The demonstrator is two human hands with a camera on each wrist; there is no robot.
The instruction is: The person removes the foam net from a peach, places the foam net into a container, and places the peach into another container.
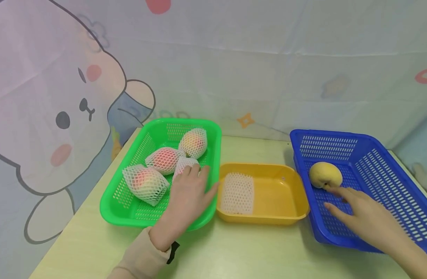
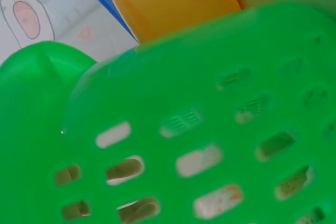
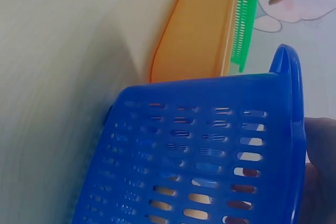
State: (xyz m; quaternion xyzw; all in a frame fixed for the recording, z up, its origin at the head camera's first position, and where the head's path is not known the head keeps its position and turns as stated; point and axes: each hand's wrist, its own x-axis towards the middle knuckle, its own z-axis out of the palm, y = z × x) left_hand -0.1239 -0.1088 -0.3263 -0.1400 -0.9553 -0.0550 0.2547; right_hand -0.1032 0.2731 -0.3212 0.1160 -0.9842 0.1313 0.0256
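Bare, the round yellow fruit sits in your perforated blue plastic basket, your right hand close by, fingers and thumb apart. Four fruits are netted, one left bare! Your left hand covers one white-netted reddish fruit in the perforated green plastic basket; can't tell if its fingers grip. One flat white foam net lies in the shallow yellow plastic tray.

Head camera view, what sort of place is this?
Probably an indoor, staged tabletop workspace: a pale wood-look table, a pale cartoon-printed cloth backdrop, and a green perforated plastic basket holding white-netted, red-and-yellow fruit.
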